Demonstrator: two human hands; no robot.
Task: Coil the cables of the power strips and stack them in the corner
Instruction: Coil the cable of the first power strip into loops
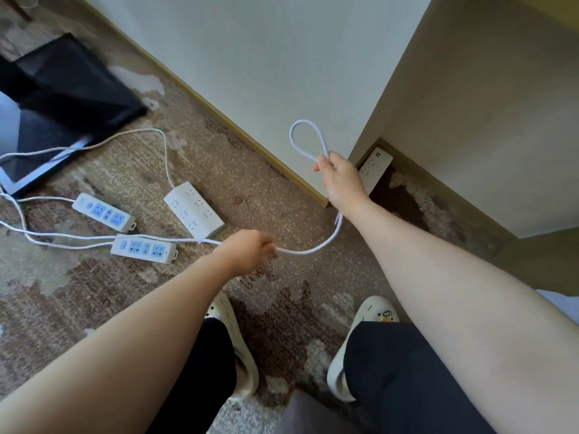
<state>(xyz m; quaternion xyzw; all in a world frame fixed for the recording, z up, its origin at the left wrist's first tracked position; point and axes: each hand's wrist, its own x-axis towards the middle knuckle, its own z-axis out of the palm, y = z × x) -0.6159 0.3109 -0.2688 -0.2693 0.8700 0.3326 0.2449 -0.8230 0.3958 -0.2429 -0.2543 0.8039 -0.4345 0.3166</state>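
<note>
Nearest the viewer, the left hand (247, 250) was closed around a white cable (308, 250), gripping it where it ran in from the floor on that hand's left. From this grip the cable sagged in a shallow curve to the right and rose behind the wrist of the right hand (340, 180), which was held higher and farther out. The right hand pinched the cable between thumb and fingers, and a single loop (308, 140) stood up above its fingertips. One turn only had been formed, so the coiling of this cable was judged to be barely begun.

To the left of the left hand, three power strips lay uncoiled on the carpet (282, 189): a blue-faced strip (144, 247) just beside the hand, a second blue-faced strip (103, 212) farther left, and a wide white strip (194, 209) just beyond. Their cables trailed loose across the floor toward a dark panel (69, 98) well beyond, and which strip the held cable belonged to could not be told.

Beyond the right hand, one white strip (374, 172) already lay in the corner, against the wall (250, 57); its cable was hidden. One strip was thus judged placed, with three left to coil and stack.
</note>
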